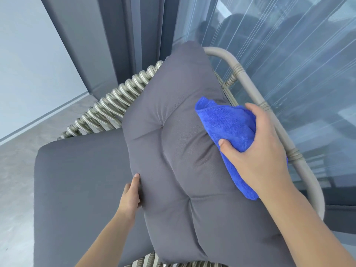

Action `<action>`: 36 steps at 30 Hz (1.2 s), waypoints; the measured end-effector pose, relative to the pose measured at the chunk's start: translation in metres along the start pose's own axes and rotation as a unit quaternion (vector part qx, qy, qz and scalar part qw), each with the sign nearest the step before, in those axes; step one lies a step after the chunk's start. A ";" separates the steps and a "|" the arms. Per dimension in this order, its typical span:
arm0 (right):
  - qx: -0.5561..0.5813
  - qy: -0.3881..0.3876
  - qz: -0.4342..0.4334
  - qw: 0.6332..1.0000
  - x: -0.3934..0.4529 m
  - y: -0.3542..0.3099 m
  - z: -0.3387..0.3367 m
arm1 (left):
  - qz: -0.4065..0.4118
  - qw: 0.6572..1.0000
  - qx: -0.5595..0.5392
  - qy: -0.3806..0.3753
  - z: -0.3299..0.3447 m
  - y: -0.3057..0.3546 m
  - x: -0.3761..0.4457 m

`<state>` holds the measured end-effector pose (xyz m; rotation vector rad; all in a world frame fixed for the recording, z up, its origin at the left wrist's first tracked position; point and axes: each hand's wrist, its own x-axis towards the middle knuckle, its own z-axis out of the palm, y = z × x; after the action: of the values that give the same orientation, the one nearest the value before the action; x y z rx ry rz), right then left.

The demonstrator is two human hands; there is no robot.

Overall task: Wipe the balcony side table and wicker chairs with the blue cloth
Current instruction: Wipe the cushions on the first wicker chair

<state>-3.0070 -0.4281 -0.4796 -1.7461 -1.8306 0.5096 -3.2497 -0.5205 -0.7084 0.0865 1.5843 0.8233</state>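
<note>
On the wicker chair point(107, 105), right up against the glass balustrade point(289, 64), a grey tufted back cushion point(173, 141) is being propped up off the grey seat cushion point(77, 180). The blue cloth point(227, 128) is bunched in the right hand point(256, 151), fingers curled closed around it, thumb pressed on top, and it's laid against the cushion's upper right side near the chair's rounded frame rail point(256, 97). The cloth looks like microfibre, so it's probably super light, floppy and grippy rather than slippery, and a loose wad in the palm seems the way it's best held. The cushion can be guessed as soft and squashy, nothing fragile, easiest grabbed at an edge. That's where the left hand point(132, 193) is, fingers partly closed and pinched on the cushion's left edge. No side table can be seen from this angle.
</note>
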 end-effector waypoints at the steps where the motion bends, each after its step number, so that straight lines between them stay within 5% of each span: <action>1: 0.004 0.002 -0.010 1.000 0.000 -0.003 -0.002 | 0.010 1.000 0.006 0.000 -0.002 0.000 -0.001; 10: -0.128 -0.064 -0.195 0.970 0.066 -0.063 0.049 | 0.049 0.998 0.016 -0.021 -0.012 0.005 -0.019; 16: -0.220 -0.035 -0.259 0.940 0.123 -0.077 0.087 | 0.135 0.991 0.007 -0.024 -0.002 0.024 -0.019; 23: -0.238 -0.008 -0.259 0.936 0.169 -0.085 0.092 | 0.315 0.924 0.215 -0.020 0.012 0.077 0.008; 26: -0.239 -0.017 -0.249 0.938 0.183 -0.087 0.100 | 0.314 0.909 0.268 -0.059 0.020 0.084 0.015; 31: -0.393 -0.133 -0.277 0.866 0.147 -0.076 0.106 | 0.298 0.910 0.278 -0.072 0.020 0.077 0.028; 36: -0.420 -0.230 -0.410 0.777 0.113 -0.052 0.112 | 0.294 0.911 0.279 -0.073 0.028 0.077 0.028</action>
<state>-3.1180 -0.3088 -0.5192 -1.0291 -3.2387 -0.3548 -3.2609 -0.4367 -0.6893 1.0576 1.6227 0.7616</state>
